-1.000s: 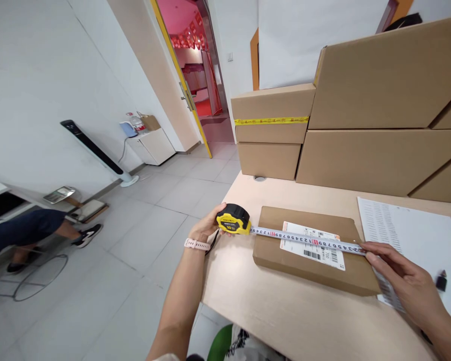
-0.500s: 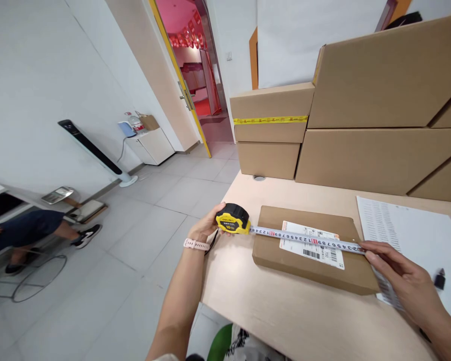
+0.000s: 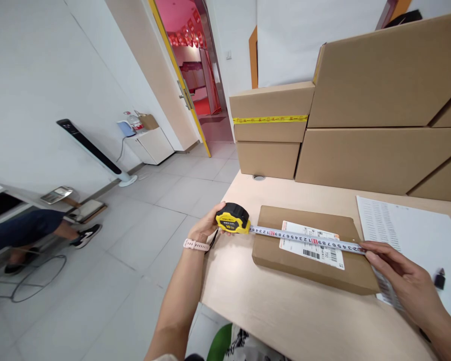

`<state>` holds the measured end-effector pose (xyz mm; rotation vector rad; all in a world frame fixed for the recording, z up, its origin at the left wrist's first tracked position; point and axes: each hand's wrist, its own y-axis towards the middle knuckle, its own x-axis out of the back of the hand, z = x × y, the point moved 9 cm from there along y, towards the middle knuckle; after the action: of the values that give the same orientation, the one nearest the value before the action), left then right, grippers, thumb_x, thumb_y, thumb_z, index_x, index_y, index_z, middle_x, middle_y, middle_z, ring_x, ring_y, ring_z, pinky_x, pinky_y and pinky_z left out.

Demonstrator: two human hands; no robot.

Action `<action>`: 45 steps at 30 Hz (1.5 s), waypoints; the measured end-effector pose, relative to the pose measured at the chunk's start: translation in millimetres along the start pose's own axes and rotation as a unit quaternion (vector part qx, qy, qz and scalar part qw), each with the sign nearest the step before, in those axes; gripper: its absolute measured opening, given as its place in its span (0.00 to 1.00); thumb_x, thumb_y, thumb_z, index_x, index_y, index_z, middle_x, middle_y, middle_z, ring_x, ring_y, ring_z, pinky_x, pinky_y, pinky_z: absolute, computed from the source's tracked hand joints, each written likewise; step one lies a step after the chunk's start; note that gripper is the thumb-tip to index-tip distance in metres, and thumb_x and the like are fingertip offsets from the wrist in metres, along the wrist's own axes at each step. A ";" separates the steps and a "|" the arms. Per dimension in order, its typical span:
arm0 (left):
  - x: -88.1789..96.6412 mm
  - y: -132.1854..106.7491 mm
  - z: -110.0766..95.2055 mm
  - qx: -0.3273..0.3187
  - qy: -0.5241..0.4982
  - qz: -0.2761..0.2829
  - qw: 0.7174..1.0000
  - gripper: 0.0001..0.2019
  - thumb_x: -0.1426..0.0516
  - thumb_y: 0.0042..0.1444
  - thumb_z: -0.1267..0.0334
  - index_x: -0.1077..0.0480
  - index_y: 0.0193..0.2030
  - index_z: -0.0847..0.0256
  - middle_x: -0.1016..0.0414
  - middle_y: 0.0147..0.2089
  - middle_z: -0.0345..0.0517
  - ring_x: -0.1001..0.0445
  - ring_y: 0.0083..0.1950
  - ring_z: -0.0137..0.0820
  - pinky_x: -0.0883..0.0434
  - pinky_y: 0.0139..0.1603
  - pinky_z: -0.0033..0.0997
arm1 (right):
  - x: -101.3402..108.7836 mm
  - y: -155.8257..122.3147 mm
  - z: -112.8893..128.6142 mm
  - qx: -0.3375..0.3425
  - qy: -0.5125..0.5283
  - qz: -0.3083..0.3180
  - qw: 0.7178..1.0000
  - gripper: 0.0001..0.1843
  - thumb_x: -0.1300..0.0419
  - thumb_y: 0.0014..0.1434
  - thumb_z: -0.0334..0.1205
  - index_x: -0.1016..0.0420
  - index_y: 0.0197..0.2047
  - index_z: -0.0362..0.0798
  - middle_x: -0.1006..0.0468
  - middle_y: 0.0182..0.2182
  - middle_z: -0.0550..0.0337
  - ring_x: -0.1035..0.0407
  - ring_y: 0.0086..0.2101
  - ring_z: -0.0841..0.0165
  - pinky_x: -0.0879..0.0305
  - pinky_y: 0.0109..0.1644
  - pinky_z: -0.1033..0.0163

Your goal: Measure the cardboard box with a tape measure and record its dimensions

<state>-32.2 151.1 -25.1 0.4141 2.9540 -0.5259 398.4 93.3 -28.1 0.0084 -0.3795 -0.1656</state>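
Observation:
My left hand (image 3: 207, 224) is closed round the yellow and black case of a tape measure (image 3: 232, 218), just off the left end of a flat cardboard box (image 3: 281, 261). The pulled-out blade (image 3: 296, 237) runs lengthwise over the box, across its white shipping label (image 3: 311, 243). At the box's right end, my right hand (image 3: 406, 273) pinches the tip of the blade between thumb and fingers. The very end of the blade is hidden by those fingers. The box lies flat on a pale wooden table (image 3: 278, 306).
Large cardboard boxes (image 3: 376, 155) are stacked along the table's back. Printed sheets (image 3: 383, 225) and a black pen (image 3: 439, 279) lie at right. On the floor to the left are a tower fan (image 3: 92, 148), a platform scale (image 3: 86, 210) and a seated person's leg (image 3: 41, 228). An open door (image 3: 184, 85) stands behind.
My hands, the tape measure and the box hold almost the same places. At the far left, the seated person's hand has gone out of view.

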 end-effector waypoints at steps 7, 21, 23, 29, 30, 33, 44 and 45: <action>-1.7 -1.1 -1.2 0.001 0.000 0.002 1.000 0.32 0.50 0.53 0.38 0.25 0.21 0.68 0.24 0.19 0.56 0.28 0.18 0.34 0.40 0.13 0.25 | 0.2 -1.3 -2.0 -0.015 0.001 0.000 1.000 0.18 0.38 0.49 0.56 0.21 0.38 0.55 0.24 0.49 0.62 0.32 0.50 0.61 0.34 0.49 0.68; -0.2 0.4 0.4 -0.002 0.000 0.002 1.000 0.31 0.50 0.53 0.38 0.26 0.21 0.67 0.24 0.19 0.55 0.27 0.18 0.34 0.38 0.13 0.25 | -1.1 -0.5 -2.1 -0.010 0.010 -0.001 1.000 0.19 0.37 0.47 0.57 0.21 0.37 0.54 0.25 0.49 0.58 0.32 0.50 0.57 0.31 0.47 0.64; -0.1 0.4 0.5 -0.001 0.000 0.002 1.000 0.31 0.50 0.54 0.38 0.26 0.21 0.67 0.24 0.19 0.55 0.27 0.18 0.34 0.38 0.13 0.25 | -1.1 -0.2 -3.0 -0.011 0.009 -0.001 1.000 0.19 0.37 0.47 0.57 0.21 0.38 0.54 0.25 0.49 0.58 0.32 0.50 0.58 0.31 0.47 0.64; -1.4 0.2 -0.2 0.000 -0.001 0.005 1.000 0.31 0.50 0.53 0.38 0.26 0.21 0.68 0.24 0.19 0.56 0.27 0.18 0.35 0.39 0.12 0.25 | -1.6 0.0 -4.9 -0.018 0.017 0.001 1.000 0.18 0.37 0.47 0.57 0.21 0.38 0.55 0.25 0.49 0.60 0.32 0.51 0.60 0.33 0.48 0.66; -1.6 0.2 -0.2 0.000 -0.001 0.006 1.000 0.32 0.50 0.53 0.37 0.26 0.21 0.68 0.24 0.20 0.56 0.27 0.18 0.35 0.39 0.12 0.25 | -1.7 -0.1 -4.6 -0.019 0.018 0.002 1.000 0.18 0.37 0.47 0.57 0.21 0.37 0.55 0.25 0.49 0.60 0.32 0.51 0.60 0.33 0.48 0.66; -1.7 0.3 -0.2 0.000 -0.001 0.006 1.000 0.32 0.50 0.53 0.37 0.26 0.21 0.68 0.24 0.20 0.56 0.27 0.18 0.34 0.38 0.13 0.25 | -1.9 -0.6 -3.8 -0.022 0.020 0.003 1.000 0.18 0.37 0.47 0.57 0.21 0.38 0.55 0.25 0.49 0.60 0.33 0.51 0.60 0.33 0.48 0.67; -0.2 1.0 1.8 0.005 0.004 0.008 1.000 0.33 0.51 0.54 0.38 0.25 0.22 0.69 0.24 0.20 0.58 0.27 0.18 0.36 0.40 0.13 0.26 | -2.9 0.6 -6.8 -0.019 0.034 0.013 0.999 0.18 0.37 0.48 0.57 0.21 0.38 0.56 0.25 0.49 0.61 0.33 0.50 0.61 0.34 0.48 0.67; -0.1 1.0 1.8 0.004 0.004 0.007 1.000 0.33 0.51 0.54 0.38 0.25 0.22 0.69 0.24 0.20 0.58 0.27 0.18 0.35 0.39 0.13 0.26 | -3.2 0.6 -6.6 -0.018 0.035 0.014 0.999 0.18 0.37 0.48 0.56 0.21 0.38 0.56 0.25 0.49 0.61 0.33 0.50 0.60 0.34 0.48 0.67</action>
<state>-31.8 151.3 -27.1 0.4380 2.9549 -0.5362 398.0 94.2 -35.4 -0.0260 -0.3073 -0.1433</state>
